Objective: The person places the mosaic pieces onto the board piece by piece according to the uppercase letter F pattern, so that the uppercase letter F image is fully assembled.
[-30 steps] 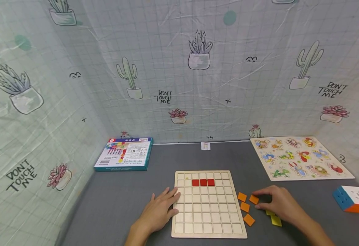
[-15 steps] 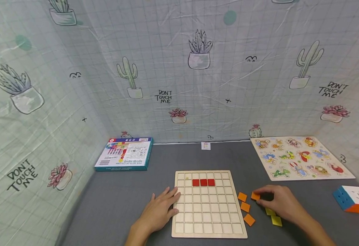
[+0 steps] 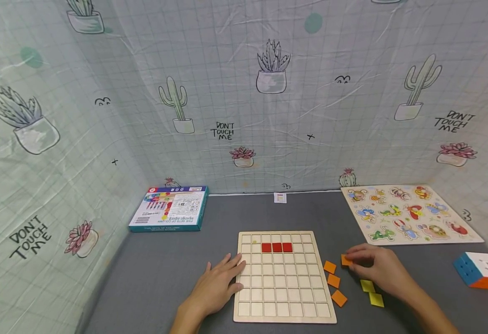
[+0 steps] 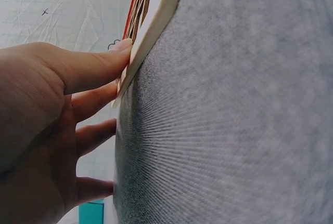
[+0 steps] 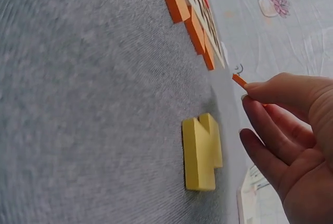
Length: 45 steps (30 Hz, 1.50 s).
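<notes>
Head view, left hand [image 3: 213,288]: forearm coming in from the near edge, palm down at the left side of the wooden grid board [image 3: 285,281], fingers spread and pointing far-right, tips on its rim.
Head view, right hand [image 3: 379,269]: forearm angled in from the near right, thumb and fingers pinching an orange tile [image 3: 346,260], right of the board.
Head view, tiles: three red tiles [image 3: 277,247] fill adjoining squares in the board's second row from the far edge; three loose orange tiles [image 3: 333,280] lie just right of the board, with two yellow tiles [image 3: 376,299] on the table [image 3: 164,273] near the right hand.
Left wrist view, thumb: stretched straight against the board's edge, the other fingers apart from one another.
Right wrist view, grip: orange tile held at the fingertips, raised off the table; lower fingers lightly bent, yellow tiles close by.
</notes>
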{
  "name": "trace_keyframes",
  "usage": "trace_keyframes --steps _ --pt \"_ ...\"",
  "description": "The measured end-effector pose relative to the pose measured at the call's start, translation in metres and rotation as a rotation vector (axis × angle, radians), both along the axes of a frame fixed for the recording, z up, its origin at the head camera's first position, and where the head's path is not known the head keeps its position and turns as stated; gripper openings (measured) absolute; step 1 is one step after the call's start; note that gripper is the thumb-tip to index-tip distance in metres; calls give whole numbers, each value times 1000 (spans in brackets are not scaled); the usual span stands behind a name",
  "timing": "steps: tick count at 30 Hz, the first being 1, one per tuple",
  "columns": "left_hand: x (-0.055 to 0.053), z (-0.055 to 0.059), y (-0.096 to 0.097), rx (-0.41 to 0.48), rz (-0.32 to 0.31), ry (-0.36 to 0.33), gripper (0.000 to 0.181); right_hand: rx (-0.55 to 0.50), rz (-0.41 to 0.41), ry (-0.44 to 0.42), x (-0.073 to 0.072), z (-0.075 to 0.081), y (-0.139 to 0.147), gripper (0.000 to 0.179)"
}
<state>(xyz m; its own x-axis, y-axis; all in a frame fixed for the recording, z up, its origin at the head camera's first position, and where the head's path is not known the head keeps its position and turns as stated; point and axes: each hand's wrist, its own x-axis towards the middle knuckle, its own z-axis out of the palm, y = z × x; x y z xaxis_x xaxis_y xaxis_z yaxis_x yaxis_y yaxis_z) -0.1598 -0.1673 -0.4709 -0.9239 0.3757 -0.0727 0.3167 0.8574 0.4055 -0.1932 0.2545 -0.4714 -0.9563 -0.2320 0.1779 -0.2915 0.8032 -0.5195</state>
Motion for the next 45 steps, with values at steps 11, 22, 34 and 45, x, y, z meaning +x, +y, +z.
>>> trace_keyframes --steps 11,22,34,45 --pt "-1 -1 -2 0 3 -19 58 -138 34 -20 -5 11 -21 19" --pt "-1 0 -1 2 6 -20 58 -206 84 -94 -13 15 -50 21" --pt "-1 0 -1 7 3 -17 58 -264 153 -72 -17 6 -81 21" --pt "-1 1 -1 14 5 -24 57 -285 183 -109 -25 -1 -120 18"
